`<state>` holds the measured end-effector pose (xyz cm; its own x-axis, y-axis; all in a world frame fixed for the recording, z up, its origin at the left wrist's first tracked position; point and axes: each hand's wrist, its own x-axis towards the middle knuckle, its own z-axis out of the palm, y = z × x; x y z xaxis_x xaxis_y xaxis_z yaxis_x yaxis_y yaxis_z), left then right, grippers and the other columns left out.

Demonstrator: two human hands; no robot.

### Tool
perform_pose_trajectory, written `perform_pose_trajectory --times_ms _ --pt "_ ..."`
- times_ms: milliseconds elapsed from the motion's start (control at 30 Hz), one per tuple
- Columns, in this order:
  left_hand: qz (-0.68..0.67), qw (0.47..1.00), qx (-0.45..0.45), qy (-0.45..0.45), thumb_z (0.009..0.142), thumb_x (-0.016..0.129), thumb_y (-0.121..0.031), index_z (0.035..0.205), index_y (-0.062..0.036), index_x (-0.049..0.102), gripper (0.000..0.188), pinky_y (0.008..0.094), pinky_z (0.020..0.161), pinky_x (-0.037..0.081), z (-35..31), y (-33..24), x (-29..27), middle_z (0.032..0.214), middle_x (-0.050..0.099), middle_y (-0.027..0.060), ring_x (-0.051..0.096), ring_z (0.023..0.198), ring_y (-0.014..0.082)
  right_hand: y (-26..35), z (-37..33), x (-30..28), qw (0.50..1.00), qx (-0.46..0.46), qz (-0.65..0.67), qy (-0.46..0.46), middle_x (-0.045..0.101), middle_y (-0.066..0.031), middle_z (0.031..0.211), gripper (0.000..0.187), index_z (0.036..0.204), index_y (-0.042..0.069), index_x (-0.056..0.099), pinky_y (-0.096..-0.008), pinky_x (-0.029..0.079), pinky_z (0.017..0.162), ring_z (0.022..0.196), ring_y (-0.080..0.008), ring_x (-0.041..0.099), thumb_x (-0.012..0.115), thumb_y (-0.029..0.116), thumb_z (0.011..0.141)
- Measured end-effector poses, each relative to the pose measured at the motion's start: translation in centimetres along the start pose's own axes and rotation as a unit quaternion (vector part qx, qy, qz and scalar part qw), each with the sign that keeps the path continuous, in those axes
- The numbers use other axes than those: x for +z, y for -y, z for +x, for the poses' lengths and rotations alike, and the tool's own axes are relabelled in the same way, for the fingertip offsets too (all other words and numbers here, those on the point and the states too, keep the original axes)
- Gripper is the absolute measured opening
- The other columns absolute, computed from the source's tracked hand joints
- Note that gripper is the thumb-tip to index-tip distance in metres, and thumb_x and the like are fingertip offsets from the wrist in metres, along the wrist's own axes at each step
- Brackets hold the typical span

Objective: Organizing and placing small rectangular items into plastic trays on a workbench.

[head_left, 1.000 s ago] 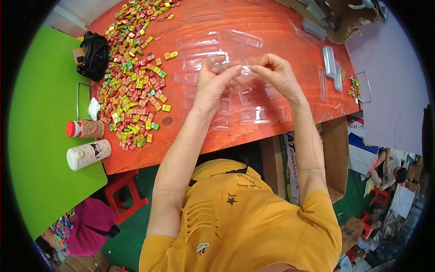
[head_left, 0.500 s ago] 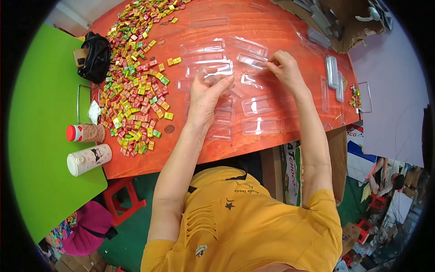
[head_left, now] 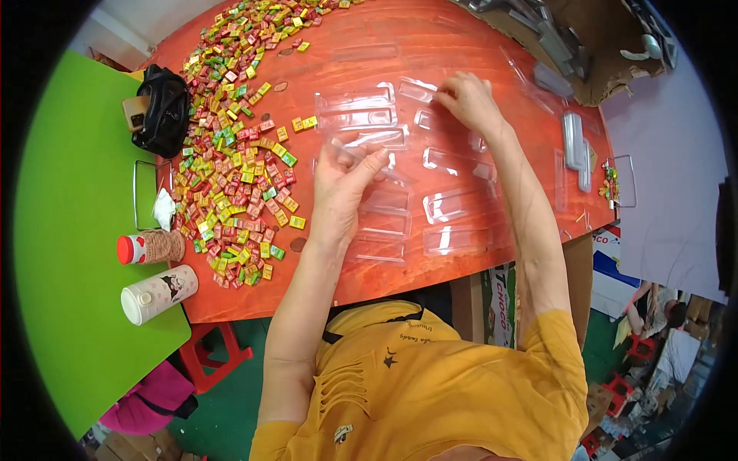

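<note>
Since the earlier frame both hands moved apart: left hand pinches a clear tray, right hand pinches another tray.

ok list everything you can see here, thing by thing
clear plastic trays: about a dozen, transparent, spread on the orange table in front of the person
small wrapped candies: a large heap, red, yellow and green, left part of the table
orange table: one, under the trays and candies
green table: one, to the left
black bag: one, left edge of the orange table
bottle with red cap: one, lying near the front left corner
white cup: one, lying beside that bottle
red stool: one, under the table
cardboard box: brown, far right
left hand: on a tray at the centre
right hand: touching a far tray
</note>
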<state>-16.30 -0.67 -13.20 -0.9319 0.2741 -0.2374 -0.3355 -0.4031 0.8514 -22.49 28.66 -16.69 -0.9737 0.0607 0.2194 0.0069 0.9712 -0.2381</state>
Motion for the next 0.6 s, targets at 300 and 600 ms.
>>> perform_pose_trajectory --times_ms 300,600 --pt "-0.013 1.000 -0.015 0.007 0.091 0.085 -0.007 0.138 0.0013 0.047 0.061 0.0296 0.084 0.056 0.4 0.8 0.3 0.118 0.069 0.0129 0.067 0.101 0.0155 0.6 -5.2 -2.0 0.998 -0.047 0.049 0.008 0.071 -0.0093 0.111 0.016 0.103 0.010 0.079 -0.0465 0.043 0.100 0.115 -0.0299 0.061 0.075 0.024 0.095" --pt "-0.003 1.000 -0.018 0.025 0.091 0.085 -0.008 0.140 0.0020 0.046 0.063 0.0295 0.082 0.057 1.7 1.7 2.3 0.115 0.068 0.0111 0.067 0.098 0.0156 2.4 -7.9 -1.2 0.991 -0.132 -0.022 -0.004 0.069 -0.0099 0.097 0.010 0.100 0.005 0.077 -0.0429 0.044 0.098 0.102 -0.0284 0.063 0.071 0.010 0.093"
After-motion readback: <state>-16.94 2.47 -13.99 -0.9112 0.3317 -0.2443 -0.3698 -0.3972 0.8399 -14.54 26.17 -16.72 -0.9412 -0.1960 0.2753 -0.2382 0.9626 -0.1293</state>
